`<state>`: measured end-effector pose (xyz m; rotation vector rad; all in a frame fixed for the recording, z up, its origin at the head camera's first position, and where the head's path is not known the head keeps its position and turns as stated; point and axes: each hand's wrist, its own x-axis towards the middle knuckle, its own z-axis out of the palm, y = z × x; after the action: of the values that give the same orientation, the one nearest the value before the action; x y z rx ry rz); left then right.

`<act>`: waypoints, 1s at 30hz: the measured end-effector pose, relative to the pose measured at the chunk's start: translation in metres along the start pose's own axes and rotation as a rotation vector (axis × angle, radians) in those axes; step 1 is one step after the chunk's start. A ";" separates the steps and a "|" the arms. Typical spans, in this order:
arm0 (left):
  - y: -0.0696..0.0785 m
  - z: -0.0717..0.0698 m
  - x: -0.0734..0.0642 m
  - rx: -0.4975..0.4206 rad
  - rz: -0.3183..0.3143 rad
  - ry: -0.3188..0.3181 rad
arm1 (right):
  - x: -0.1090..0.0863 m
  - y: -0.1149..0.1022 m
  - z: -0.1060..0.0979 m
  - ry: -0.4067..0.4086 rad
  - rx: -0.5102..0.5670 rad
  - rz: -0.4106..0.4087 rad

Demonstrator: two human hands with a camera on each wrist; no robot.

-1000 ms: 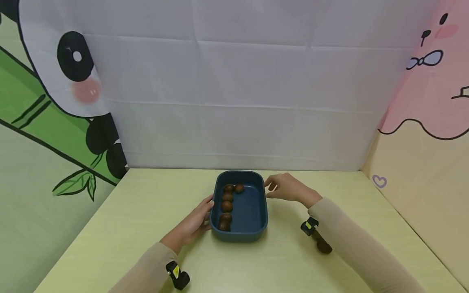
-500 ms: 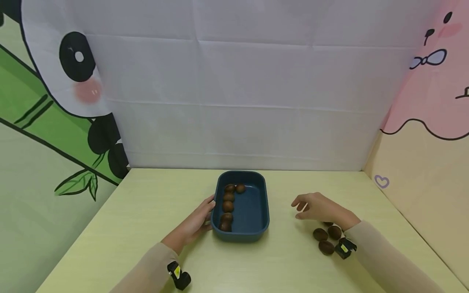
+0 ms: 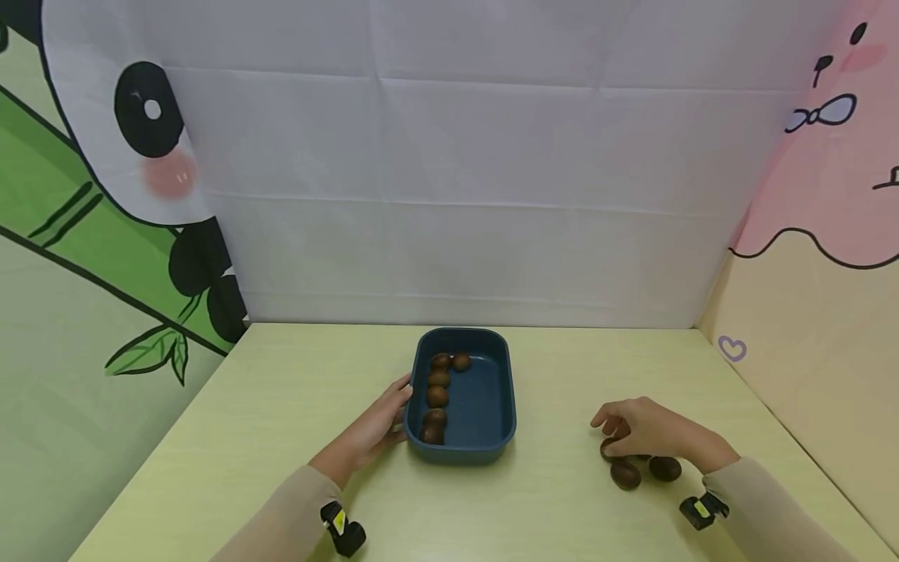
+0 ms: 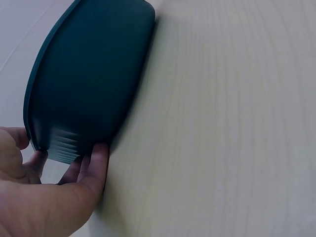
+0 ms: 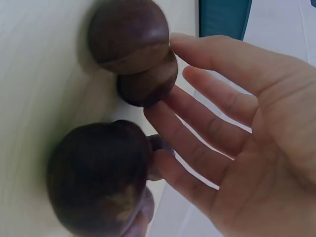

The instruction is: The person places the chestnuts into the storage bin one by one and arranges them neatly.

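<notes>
A blue plastic box [image 3: 507, 406] stands mid-table with several brown chestnuts [image 3: 438, 396] in a line along its left wall and one at the far end beside them. At the box's left side my left hand [image 3: 375, 425] holds on, upper fingertips at the rim and lower fingers low on the wall in the left wrist view. My right hand [image 3: 653, 427] is over a small group of loose chestnuts [image 3: 625, 474] on the right. In the right wrist view, its fingers are spread and loosely bent, with fingertips right at two chestnuts [image 5: 131, 34].
The pale wood-grain table [image 3: 302, 375] runs back to a white cloth backdrop [image 3: 449, 195]. Printed cartoon panels flank it, green [image 3: 91, 195] on the left and pink [image 3: 822, 172] on the right. Each wrist wears a small black camera [image 3: 342, 531].
My right hand has moved from the box's right rim rightward and toward me, down to the loose chestnuts; one of them has shifted. The left hand and the box stay put.
</notes>
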<state>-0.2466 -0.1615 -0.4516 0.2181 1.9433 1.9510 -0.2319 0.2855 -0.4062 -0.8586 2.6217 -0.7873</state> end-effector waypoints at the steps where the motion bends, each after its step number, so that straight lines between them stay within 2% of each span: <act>1: 0.000 0.000 0.000 0.000 -0.001 0.002 | -0.001 0.002 0.001 -0.002 -0.001 -0.003; 11: -0.001 0.000 0.001 -0.002 -0.001 0.012 | -0.002 0.006 0.004 0.006 -0.018 0.022; 24: -0.001 0.002 0.002 -0.008 0.009 -0.003 | 0.001 0.005 0.004 0.043 -0.094 -0.002; 30: 0.000 0.002 0.001 -0.008 0.010 0.004 | 0.010 -0.004 -0.002 0.050 -0.046 0.001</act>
<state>-0.2471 -0.1595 -0.4517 0.2226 1.9404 1.9667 -0.2388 0.2776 -0.4029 -0.8609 2.6934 -0.7605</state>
